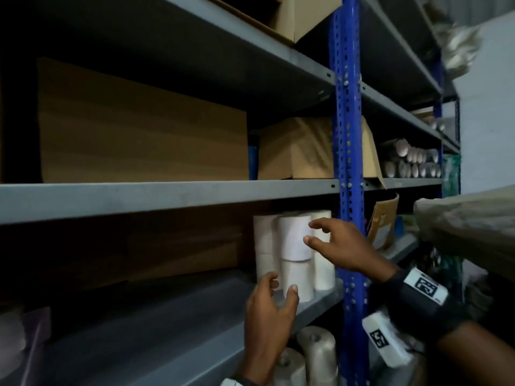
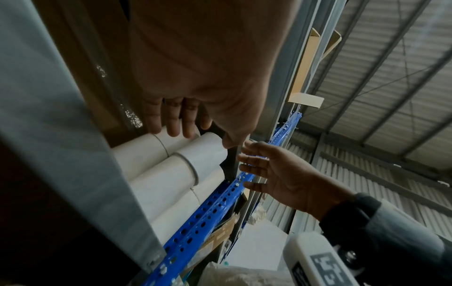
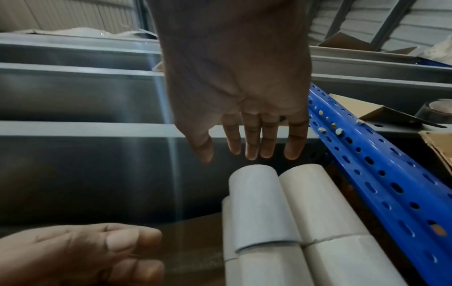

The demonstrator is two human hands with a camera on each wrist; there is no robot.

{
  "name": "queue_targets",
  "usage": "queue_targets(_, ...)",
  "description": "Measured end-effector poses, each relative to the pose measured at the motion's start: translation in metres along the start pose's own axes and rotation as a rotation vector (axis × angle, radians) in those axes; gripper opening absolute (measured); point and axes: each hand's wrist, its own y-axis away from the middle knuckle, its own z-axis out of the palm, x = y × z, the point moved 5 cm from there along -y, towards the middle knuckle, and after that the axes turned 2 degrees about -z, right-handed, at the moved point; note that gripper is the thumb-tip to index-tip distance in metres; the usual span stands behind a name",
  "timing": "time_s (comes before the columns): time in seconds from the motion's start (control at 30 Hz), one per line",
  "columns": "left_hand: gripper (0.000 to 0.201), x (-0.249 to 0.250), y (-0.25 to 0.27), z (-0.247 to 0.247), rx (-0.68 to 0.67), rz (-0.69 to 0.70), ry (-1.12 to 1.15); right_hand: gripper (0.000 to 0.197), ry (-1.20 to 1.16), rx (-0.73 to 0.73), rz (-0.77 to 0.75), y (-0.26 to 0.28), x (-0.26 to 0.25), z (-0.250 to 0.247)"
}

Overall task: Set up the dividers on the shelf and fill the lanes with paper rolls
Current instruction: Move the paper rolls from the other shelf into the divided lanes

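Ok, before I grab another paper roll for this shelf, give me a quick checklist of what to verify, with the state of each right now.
1. Left hand free to pick: ok, fingers loosely curled, holding nothing.
2. Right hand free: ok, fingers spread beside the rolls, gripping nothing.
3. Stacked paper rolls upright: ok, they stand two high next to the blue post.
4. Top front roll seated squarely: cannot tell, it looks slightly offset from the one beneath.
5. Divider beside the rolls: cannot tell, a brown cardboard panel stands left of them, but its footing is too dark.
6. Room for more rolls on the shelf: ok, bare surface in front.
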Motion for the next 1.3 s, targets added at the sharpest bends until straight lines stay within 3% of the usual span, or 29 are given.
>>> queue_targets(0.2,0.065,-0.008,-0.054,0.032,0.023,0.038,0.053,0.053,0.106,-0.046,-0.077,-0.060,0.019,0.016)
queue_targets(0.33,0.066,-0.008,-0.076,0.051,0.005,0.057,0.084,0.047,0.157,-0.154,-0.128,-0.080,0.024,0.028)
queue_targets(0.5,0.073,-0.004,-0.101,0.067,0.000,0.036,0.036,0.045,0.223,-0.325,-0.019,-0.090,0.034,0.033)
queue_targets(0.7,0.076,-0.004,-0.111,0.075,-0.021,0.034,0.053,0.043,0.077,-0.310,-0.144,-0.081,0.018,0.021)
queue_targets(0.97,0.082,0.010,-0.087,0.056,-0.012,0.181,0.167,0.041,-0.117,-0.176,-0.241,-0.045,0.005,-0.006)
queue_targets(1.07,0.079,0.019,-0.070,0.039,-0.029,0.224,0.237,0.039,-0.189,-0.189,-0.278,-0.027,-0.013,-0.022)
queue_targets(1.2,0.079,0.025,-0.040,0.018,-0.150,0.194,0.408,0.040,-0.252,-0.253,-0.315,0.003,-0.045,-0.040)
queue_targets(1.3,0.077,0.025,-0.010,0.003,-0.135,0.157,0.487,0.039,-0.300,-0.274,-0.356,0.029,-0.066,-0.047)
